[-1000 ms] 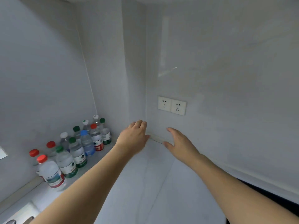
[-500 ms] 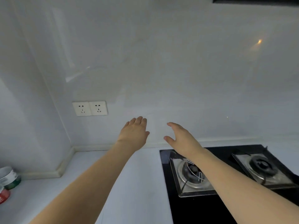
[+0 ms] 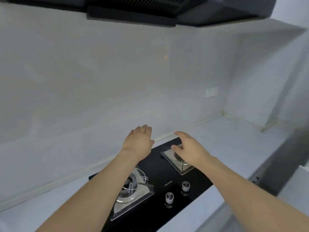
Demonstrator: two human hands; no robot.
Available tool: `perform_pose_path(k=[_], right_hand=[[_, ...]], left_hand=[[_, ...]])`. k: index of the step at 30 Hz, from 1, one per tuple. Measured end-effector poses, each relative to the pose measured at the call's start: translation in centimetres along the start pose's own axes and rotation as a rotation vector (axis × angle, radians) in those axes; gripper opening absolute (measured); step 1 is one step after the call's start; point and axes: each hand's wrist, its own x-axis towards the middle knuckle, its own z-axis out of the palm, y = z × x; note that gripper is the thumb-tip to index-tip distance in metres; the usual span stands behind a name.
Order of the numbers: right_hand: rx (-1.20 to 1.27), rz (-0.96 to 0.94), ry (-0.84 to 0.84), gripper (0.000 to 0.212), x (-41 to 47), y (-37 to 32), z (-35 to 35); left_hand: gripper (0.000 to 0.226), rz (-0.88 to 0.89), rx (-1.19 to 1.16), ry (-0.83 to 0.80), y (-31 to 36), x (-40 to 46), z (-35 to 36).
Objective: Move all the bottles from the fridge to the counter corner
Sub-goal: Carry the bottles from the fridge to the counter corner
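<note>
- Fingers (image 3: 142, 129) of the left hand (image 3: 138, 143) lie straight and close together, palm down, holding nothing; those of the right hand (image 3: 189, 149) are loosely spread and slightly curled, also holding nothing.
- Both hands hang at centre frame above the black hob (image 3: 160, 169): the left over its back edge, the right over the far burner (image 3: 179, 162) at centre right. Neither seems to touch anything.
- I judge the empty, relaxed hands fit a trip between loads, arms carried forward, not reaching for anything on the hob.
- No bottles show in this view, and no fridge either. The table (image 3: 234, 141) runs from lower left to upper right, with a bare corner at upper right below a wall socket (image 3: 211, 92).
- The near burner (image 3: 132, 186) sits at lower centre, partly hidden by the left forearm, with two knobs (image 3: 169, 197) to its right; a dark range hood (image 3: 133, 10) spans the top of the frame.
- Against a second ago, the view has swung rightward: a row of capped bottles stood along the wall at lower left then, beside another corner with twin sockets, and they have left the frame.
- Half a second ago only two bottles showed at the left edge, and the hob was just entering at lower right.
- The hands' pose is nearly unchanged across all three moments.
</note>
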Motion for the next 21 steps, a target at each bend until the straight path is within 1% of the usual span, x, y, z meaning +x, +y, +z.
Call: perform_pose_path(k=[3, 10, 17, 21], right_hand=[[-0.025, 0.057, 0.046, 0.058, -1.4, 6.5, -4.4], [-0.068, 0.218, 0.169, 0.059, -6.6, 21.0, -13.6], [-0.076, 0.402, 0.264, 0.06, -12.6, 32.1, -21.3], [-0.081, 0.484, 0.333, 0.059, -15.6, 37.0, -24.5]], left_hand=[[0.058, 0.091, -0.008, -0.009, 7.6, 3.3, 0.6], [0.057, 0.313, -0.022, 0.038, 25.6, 9.1, 2.3], [0.057, 0.535, -0.061, 0.031, 41.3, 12.8, 3.7], [0.057, 0.643, -0.056, 0.019, 48.0, 14.2, 4.4]])
